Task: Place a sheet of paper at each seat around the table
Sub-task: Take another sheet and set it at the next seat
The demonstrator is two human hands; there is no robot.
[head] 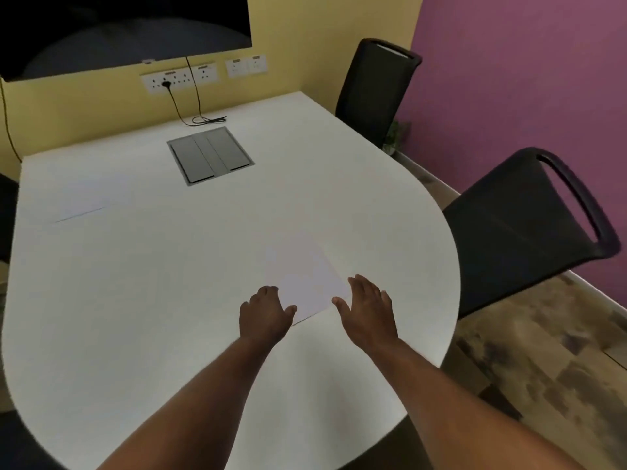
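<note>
Now both hands rest open on the white desk (142, 300), left hand (266, 317) and right hand (368, 308) flanking the near edge of a sheet of paper (303, 276). Its long axis runs away from the fingers, angled left; neither grip clasps it. Another sheet (79, 198) lies far off to the left.

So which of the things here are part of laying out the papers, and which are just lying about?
Part of the job:
- sheet of paper under the left hand and right hand
- second sheet at the far left
- white table
- near chair and far chair

Just lying about:
- grey cable hatch
- black cable
- wall sockets
- dark screen
</note>
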